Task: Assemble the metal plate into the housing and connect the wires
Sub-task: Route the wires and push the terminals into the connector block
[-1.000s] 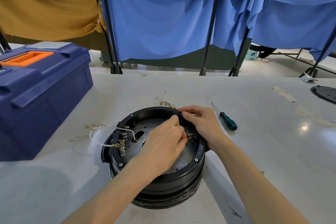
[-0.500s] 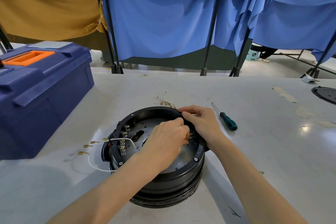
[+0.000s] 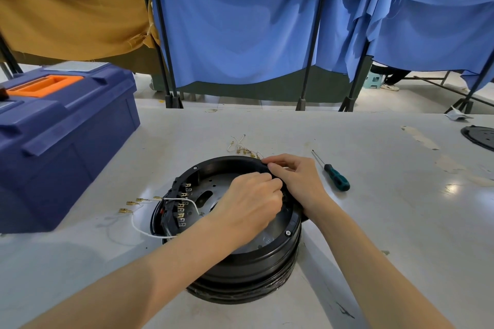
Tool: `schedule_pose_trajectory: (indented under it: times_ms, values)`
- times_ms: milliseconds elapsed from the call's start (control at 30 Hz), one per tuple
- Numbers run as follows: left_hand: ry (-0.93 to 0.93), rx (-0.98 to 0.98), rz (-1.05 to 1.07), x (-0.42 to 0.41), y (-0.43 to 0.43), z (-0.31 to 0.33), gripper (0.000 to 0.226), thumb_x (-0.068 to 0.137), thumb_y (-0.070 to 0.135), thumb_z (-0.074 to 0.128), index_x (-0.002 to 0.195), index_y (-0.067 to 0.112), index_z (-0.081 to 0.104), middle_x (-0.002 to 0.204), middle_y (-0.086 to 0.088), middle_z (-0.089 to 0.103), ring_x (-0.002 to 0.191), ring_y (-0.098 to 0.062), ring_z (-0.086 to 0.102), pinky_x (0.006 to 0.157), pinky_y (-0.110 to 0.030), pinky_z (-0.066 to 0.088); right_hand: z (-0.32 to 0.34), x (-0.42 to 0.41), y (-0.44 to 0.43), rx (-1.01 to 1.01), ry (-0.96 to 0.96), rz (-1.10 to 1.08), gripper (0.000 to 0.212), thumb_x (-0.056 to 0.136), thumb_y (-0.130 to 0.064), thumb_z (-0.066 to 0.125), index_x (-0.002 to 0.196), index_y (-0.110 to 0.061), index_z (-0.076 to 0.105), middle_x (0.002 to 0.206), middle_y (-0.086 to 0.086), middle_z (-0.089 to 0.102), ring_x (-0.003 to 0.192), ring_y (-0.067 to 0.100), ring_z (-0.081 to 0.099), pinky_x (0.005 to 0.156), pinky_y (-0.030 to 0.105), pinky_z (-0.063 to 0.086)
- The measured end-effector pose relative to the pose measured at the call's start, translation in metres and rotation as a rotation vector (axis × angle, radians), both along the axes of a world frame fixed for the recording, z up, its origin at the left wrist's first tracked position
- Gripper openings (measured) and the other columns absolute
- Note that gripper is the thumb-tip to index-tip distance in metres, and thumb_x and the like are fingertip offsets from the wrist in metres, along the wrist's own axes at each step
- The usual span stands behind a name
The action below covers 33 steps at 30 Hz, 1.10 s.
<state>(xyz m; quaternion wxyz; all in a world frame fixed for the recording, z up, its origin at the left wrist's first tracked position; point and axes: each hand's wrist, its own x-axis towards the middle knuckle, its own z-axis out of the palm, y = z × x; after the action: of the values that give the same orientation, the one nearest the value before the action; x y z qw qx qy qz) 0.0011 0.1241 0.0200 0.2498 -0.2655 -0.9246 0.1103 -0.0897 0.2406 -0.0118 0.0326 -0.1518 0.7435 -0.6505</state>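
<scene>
White wire point(image 3: 176, 198) slid lower, left hand point(image 3: 248, 200) curled, grip unclear, right hand point(image 3: 296, 181) grip clasping housing point(image 3: 254, 262) rim

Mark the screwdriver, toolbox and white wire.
screwdriver point(image 3: 337, 181), head view, on the teal handle.
toolbox point(image 3: 66, 152), head view, on its blue side wall.
white wire point(image 3: 176, 198), head view, on its upper stretch.

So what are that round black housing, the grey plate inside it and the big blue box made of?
Round black housing: probably moulded plastic, semi-gloss, judging by the soft sheen on its wall. Grey plate inside it: looks like metal, dull finish, with punched holes and a slot. Big blue box: plastic, matte, with moulded ribs and an orange handle recess.
</scene>
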Motion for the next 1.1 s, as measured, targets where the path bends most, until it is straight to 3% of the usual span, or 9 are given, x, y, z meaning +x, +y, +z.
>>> schedule_pose_trajectory:
  times_ms: [200, 600, 900, 1100]
  values:
    - [0.028, 0.055, -0.095, -0.0028, -0.0044, -0.0021, 0.034, 0.044, 0.007, 0.091, 0.052, 0.014, 0.059, 0.056, 0.001, 0.056, 0.049, -0.015, 0.053, 0.043, -0.024, 0.037, -0.0015, -0.0007, -0.0024, 0.024, 0.025, -0.039, 0.021, 0.09, -0.005, 0.061, 0.092, -0.018, 0.078, 0.088, 0.002, 0.075, 0.089, 0.023, 0.069, 0.08, 0.033, 0.057]
    - [0.025, 0.057, -0.141, -0.0058, -0.0054, -0.0042, 0.035, 0.045, 0.008, 0.092, 0.055, 0.015, 0.06, 0.059, 0.001, 0.057, 0.052, -0.013, 0.053, 0.047, -0.021, 0.034, -0.0016, -0.0024, -0.0053, 0.025, 0.054, -0.071, 0.023, 0.087, -0.005, 0.063, 0.085, -0.022, 0.078, 0.083, 0.0, 0.074, 0.081, 0.012, 0.067, 0.073, 0.025, 0.054]
    - [-0.006, 0.221, -0.137, -0.0037, -0.0067, -0.0031, 0.03, 0.047, 0.002, 0.09, 0.053, 0.01, 0.061, 0.057, -0.002, 0.056, 0.051, -0.017, 0.055, 0.039, -0.023, 0.039, 0.0013, 0.0026, -0.0021, -0.013, -0.023, -0.056, 0.019, 0.09, -0.005, 0.062, 0.093, -0.014, 0.078, 0.089, 0.007, 0.075, 0.093, 0.029, 0.068, 0.085, 0.044, 0.057]
    - [-0.033, 0.173, -0.132, -0.0046, -0.0045, -0.0036, 0.032, 0.048, 0.007, 0.092, 0.055, 0.013, 0.061, 0.059, 0.0, 0.058, 0.053, -0.015, 0.057, 0.044, -0.024, 0.042, 0.0016, 0.0032, -0.004, 0.006, -0.002, -0.069, 0.02, 0.089, -0.005, 0.062, 0.09, -0.016, 0.078, 0.085, 0.003, 0.075, 0.089, 0.026, 0.069, 0.08, 0.038, 0.056]
